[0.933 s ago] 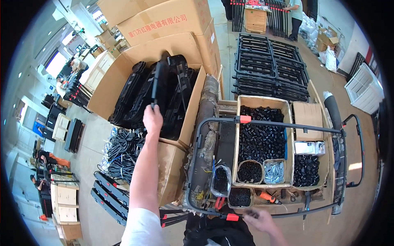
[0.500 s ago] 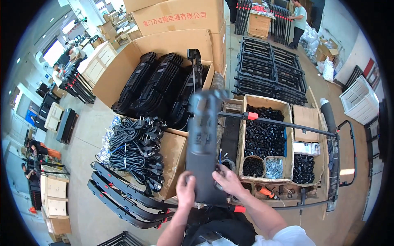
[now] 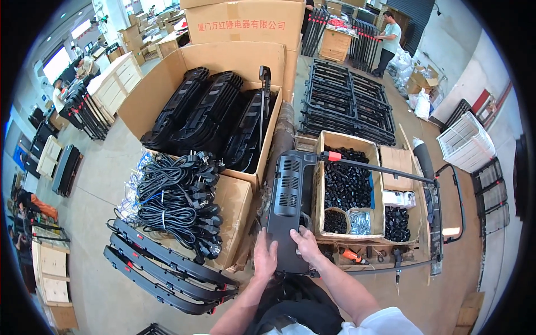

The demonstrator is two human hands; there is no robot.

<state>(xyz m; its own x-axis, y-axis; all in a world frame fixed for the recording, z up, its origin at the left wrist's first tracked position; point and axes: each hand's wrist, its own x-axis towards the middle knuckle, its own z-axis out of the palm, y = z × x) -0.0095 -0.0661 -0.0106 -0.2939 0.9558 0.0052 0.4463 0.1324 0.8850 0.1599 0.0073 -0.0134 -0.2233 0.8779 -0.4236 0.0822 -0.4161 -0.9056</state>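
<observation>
A long black plastic cover [image 3: 288, 218] with rows of vent slots at its far end lies lengthwise in front of me. My left hand [image 3: 265, 255] grips its left edge near the close end, thumb on top. On the right edge, my right hand [image 3: 305, 245] holds it with the thumb over the surface and the other fingers partly hidden. The cover's far end meets the red-marked end of a black tubular frame [image 3: 385, 168], which reaches out to the right. Whether the two are joined I cannot tell.
Left of me are bundled black power cables [image 3: 173, 201] on cardboard and several curved black bars [image 3: 162, 271]. Behind stands a carton [image 3: 153, 103] of black housings. To the right, a wooden bin [image 3: 319, 190] holds small black parts; an orange-handled tool [image 3: 353, 256] lies below it.
The cover has come down from a raised, motion-blurred position to lie against the frame's end. Both hands still hold its near part. The view has shifted slightly.
</observation>
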